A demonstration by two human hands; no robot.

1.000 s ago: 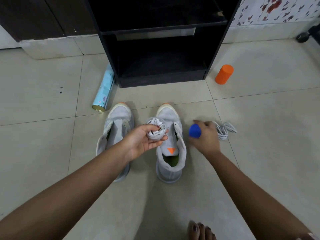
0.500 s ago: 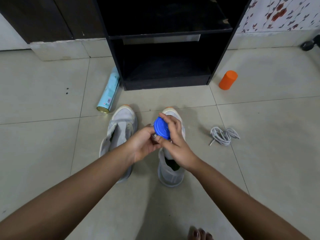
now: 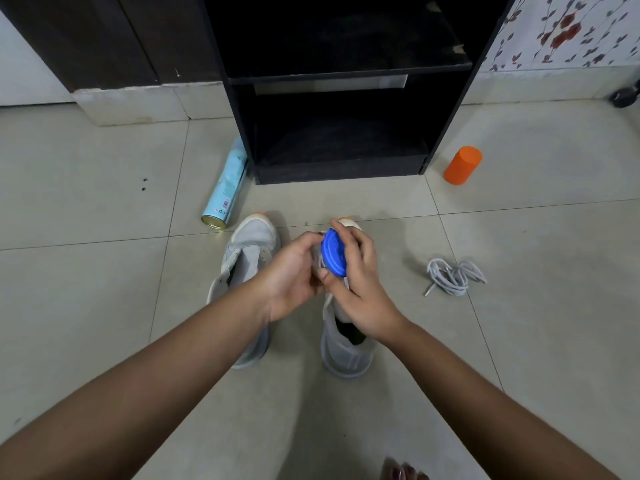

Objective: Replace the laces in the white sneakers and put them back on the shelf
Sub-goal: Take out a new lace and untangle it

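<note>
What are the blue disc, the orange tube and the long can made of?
Blue disc: probably plastic, smooth with moulded ridges. Orange tube: maybe plastic or foam, matt, evenly coloured; hard to say. Can: metal, judging by its shiny gold rim, with a printed pale-blue wrap.

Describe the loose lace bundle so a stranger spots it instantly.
Find the black shelf unit, with the right sneaker in front of it. Right of that sneaker lies the lace bundle, alone on the tile. It is a pale tangled cord, unlike the solid orange cylinder beyond it.
</note>
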